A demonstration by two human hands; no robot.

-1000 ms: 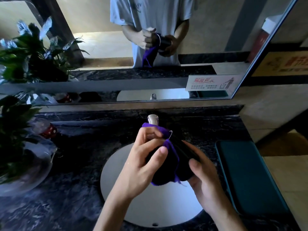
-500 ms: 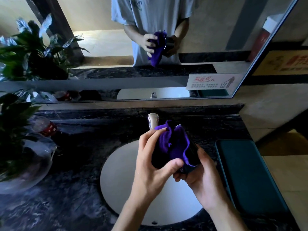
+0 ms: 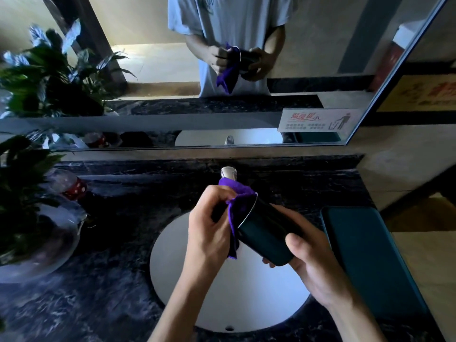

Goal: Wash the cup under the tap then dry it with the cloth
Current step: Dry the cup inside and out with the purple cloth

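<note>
Over the round white sink basin (clear below), the right hand grips the dark cylindrical cup; the left hand pinches the purple cloth against its rim.

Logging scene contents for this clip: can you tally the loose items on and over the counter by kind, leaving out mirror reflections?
Cup: 1, dark, in the right hand
Cloth: 1, purple, in the left hand
Potted plant: 1
Teal flat item: 1
Red dotted wrapped item: 1
Total: 5
</note>
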